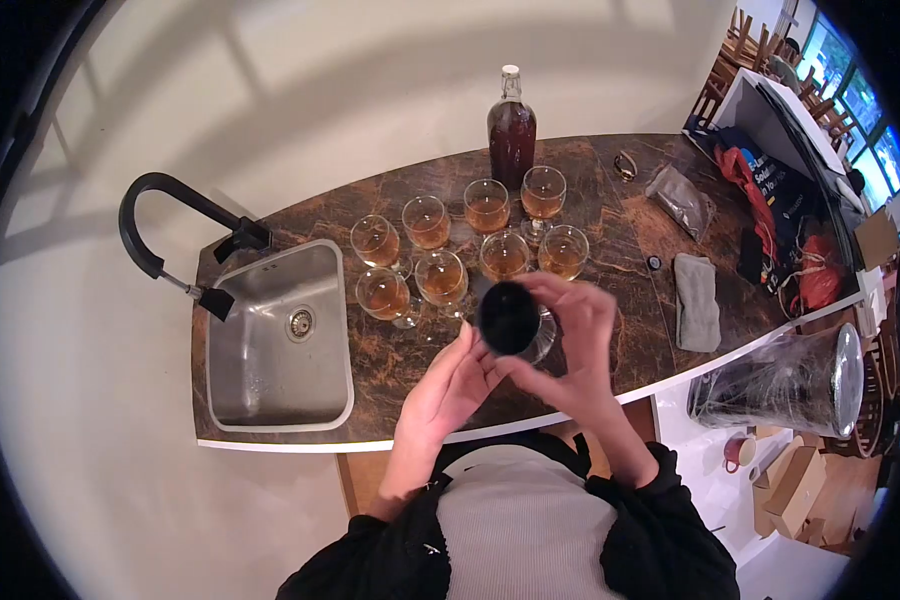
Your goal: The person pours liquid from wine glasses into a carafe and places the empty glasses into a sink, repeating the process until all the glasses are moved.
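A round, black-topped object (pixel 508 318) is held up over the counter's front, close to the camera. My right hand (pixel 580 345) grips it, with fingers over the far right side and thumb along the near edge. From the lower left, my left hand (pixel 452 385) supports it, fingers pressed to its side. Clear glass (pixel 544 338) shows at its right; the kind of object I cannot tell. Just beyond my hands, several stemmed glasses (pixel 442 278) of amber drink stand in two rows. Behind them is a swing-top bottle (pixel 512 135) of dark red liquid.
A steel sink (pixel 343 340) with a black tap (pixel 165 195) lies left. On the right are a folded grey cloth (pixel 697 305), a plastic pouch (pixel 682 202) and dark bags (pixel 785 195). A plastic-wrapped cylinder (pixel 770 385) stands beyond the counter's front edge (pixel 620 400).
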`<state>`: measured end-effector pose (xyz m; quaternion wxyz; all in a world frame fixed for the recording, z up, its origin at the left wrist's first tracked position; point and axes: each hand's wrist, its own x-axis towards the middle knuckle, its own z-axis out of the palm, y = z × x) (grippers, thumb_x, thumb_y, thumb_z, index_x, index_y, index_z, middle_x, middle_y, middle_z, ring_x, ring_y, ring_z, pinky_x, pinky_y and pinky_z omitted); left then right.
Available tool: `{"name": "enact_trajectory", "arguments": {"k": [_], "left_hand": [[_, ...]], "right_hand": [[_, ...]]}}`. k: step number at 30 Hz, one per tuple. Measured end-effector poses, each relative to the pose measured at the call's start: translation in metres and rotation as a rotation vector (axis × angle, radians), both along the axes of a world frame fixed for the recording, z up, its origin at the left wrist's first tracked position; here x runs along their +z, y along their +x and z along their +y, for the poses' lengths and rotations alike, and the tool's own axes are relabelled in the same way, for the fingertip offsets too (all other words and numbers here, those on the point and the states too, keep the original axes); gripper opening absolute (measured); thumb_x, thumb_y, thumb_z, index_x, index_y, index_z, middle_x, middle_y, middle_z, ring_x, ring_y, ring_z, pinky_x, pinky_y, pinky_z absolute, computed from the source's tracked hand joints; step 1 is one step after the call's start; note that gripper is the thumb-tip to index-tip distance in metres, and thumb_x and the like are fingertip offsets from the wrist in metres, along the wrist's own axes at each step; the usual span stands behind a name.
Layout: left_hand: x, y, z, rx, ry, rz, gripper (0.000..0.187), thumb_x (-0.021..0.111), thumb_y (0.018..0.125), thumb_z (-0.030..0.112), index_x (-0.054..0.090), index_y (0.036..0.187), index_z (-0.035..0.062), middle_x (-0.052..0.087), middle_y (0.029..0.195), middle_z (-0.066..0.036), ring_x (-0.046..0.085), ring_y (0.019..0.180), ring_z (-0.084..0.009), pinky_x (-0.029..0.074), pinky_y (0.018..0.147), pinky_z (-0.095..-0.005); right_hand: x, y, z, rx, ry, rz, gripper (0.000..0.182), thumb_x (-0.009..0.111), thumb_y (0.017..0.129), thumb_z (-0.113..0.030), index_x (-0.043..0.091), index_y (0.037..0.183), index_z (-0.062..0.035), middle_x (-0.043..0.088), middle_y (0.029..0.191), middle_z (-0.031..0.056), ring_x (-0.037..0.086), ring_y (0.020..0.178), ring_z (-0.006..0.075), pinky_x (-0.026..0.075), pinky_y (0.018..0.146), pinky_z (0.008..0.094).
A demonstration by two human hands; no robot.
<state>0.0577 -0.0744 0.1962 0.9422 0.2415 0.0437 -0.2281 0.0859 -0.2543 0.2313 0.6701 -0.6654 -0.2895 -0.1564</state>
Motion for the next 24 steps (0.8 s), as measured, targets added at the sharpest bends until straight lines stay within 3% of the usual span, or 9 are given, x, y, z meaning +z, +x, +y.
{"name": "enact_trajectory", "arguments": {"k": [2, 4, 6, 7, 10, 16, 21, 24], "left_hand": [[0.004, -0.001, -0.004, 0.040, 0.131, -0.073, 0.038, 0.053, 0.104, 0.025, 0.049, 0.137, 0.0052, 0.060, 0.132, -0.013, 0.059, 0.116, -0.0213, 0.048, 0.097, -0.0359], [0.004, -0.002, -0.009, 0.199, 0.322, -0.155, 0.033, 0.057, 0.102, 0.012, 0.048, 0.132, 0.0042, 0.061, 0.126, -0.014, 0.060, 0.113, -0.0199, 0.051, 0.092, -0.0338], [-0.005, 0.000, -0.014, 0.355, 0.583, -0.272, 0.033, 0.059, 0.099, 0.005, 0.048, 0.131, 0.0036, 0.061, 0.124, -0.013, 0.061, 0.112, -0.0186, 0.052, 0.089, -0.0320], [-0.005, 0.002, -0.017, 0.408, 0.691, -0.212, 0.041, 0.064, 0.093, -0.006, 0.047, 0.129, 0.0033, 0.061, 0.122, -0.012, 0.061, 0.109, -0.0166, 0.052, 0.085, -0.0285], [-0.025, 0.006, -0.020, 0.484, 0.849, -0.420, 0.046, 0.067, 0.089, -0.008, 0.048, 0.129, 0.0035, 0.060, 0.124, -0.012, 0.060, 0.109, -0.0150, 0.051, 0.084, -0.0261], [-0.021, 0.002, -0.026, 0.456, 1.117, -0.638, 0.058, 0.076, 0.080, -0.005, 0.049, 0.132, 0.0030, 0.055, 0.131, -0.009, 0.053, 0.122, -0.0182, 0.042, 0.101, -0.0327], [-0.019, 0.002, -0.030, 0.437, 1.289, -0.749, 0.067, 0.076, 0.078, -0.008, 0.046, 0.138, 0.0002, 0.051, 0.135, -0.010, 0.050, 0.126, -0.0188, 0.038, 0.109, -0.0327], [-0.023, 0.004, -0.035, 0.433, 1.245, -0.730, 0.069, 0.076, 0.079, -0.008, 0.043, 0.139, -0.0014, 0.051, 0.134, -0.010, 0.050, 0.126, -0.0197, 0.036, 0.112, -0.0337]], "right_hand": [[0.002, 0.004, -0.008, -0.022, 0.188, 0.102, 0.070, 0.075, 0.079, 0.007, 0.028, 0.128, -0.0098, 0.049, 0.135, 0.0200, 0.052, 0.126, 0.0281, 0.039, 0.110, 0.0444], [0.006, 0.010, -0.021, -0.004, 0.321, 0.243, 0.069, 0.072, 0.080, 0.009, 0.027, 0.130, -0.0097, 0.049, 0.135, 0.0190, 0.051, 0.127, 0.0262, 0.039, 0.110, 0.0417], [0.005, 0.015, -0.031, -0.022, 0.267, 0.296, 0.068, 0.071, 0.082, 0.009, 0.027, 0.130, -0.0103, 0.050, 0.134, 0.0175, 0.052, 0.126, 0.0239, 0.038, 0.110, 0.0383], [0.004, 0.015, -0.035, -0.021, 0.232, 0.322, 0.067, 0.071, 0.082, 0.009, 0.028, 0.130, -0.0103, 0.050, 0.134, 0.0172, 0.052, 0.125, 0.0236, 0.038, 0.110, 0.0382], [0.000, 0.013, -0.040, -0.026, 0.099, 0.321, 0.068, 0.073, 0.082, 0.006, 0.028, 0.131, -0.0093, 0.052, 0.133, 0.0168, 0.052, 0.124, 0.0232, 0.035, 0.111, 0.0385], [0.005, 0.008, -0.043, -0.041, -0.356, 0.114, 0.069, 0.079, 0.078, -0.001, 0.035, 0.130, -0.0051, 0.053, 0.133, 0.0191, 0.055, 0.124, 0.0268, 0.040, 0.109, 0.0398], [0.003, 0.006, -0.042, -0.001, -0.385, 0.125, 0.067, 0.079, 0.080, -0.006, 0.037, 0.132, -0.0025, 0.052, 0.135, 0.0187, 0.053, 0.129, 0.0311, 0.041, 0.111, 0.0413], [0.004, 0.006, -0.042, 0.009, -0.363, 0.129, 0.069, 0.079, 0.081, -0.008, 0.037, 0.135, -0.0026, 0.051, 0.138, 0.0181, 0.051, 0.131, 0.0315, 0.041, 0.111, 0.0414]]}}
